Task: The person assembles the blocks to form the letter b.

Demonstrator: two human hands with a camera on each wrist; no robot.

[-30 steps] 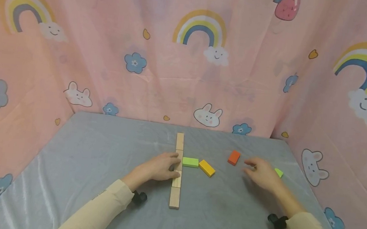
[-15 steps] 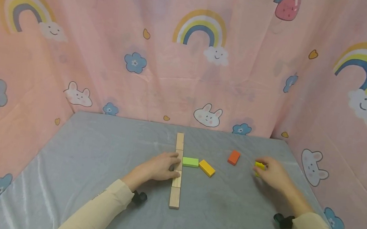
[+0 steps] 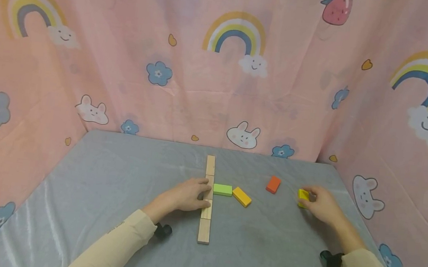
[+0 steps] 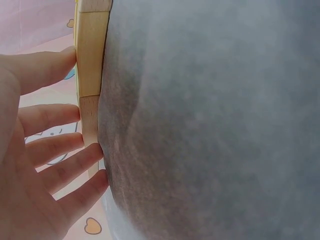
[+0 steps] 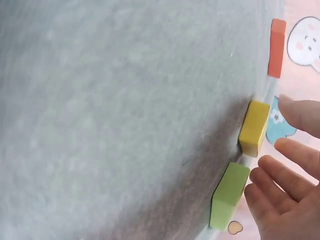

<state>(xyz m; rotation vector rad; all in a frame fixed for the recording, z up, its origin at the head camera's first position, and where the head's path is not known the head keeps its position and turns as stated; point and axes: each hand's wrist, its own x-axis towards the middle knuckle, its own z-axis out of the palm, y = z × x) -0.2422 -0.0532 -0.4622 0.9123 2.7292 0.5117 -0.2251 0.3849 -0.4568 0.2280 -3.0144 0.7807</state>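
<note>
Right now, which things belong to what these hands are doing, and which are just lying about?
Apparently in the job:
row of wooden blocks, at the left fingers
yellow block, at the right fingers

Lying about, perhaps for later:
light green block beside the row
amber block
red block
other green block
pink curtain, just backdrop

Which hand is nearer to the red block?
Right. The right hand is just right of the red block; the left hand touches the wooden row, farther off, left of the block.
</note>
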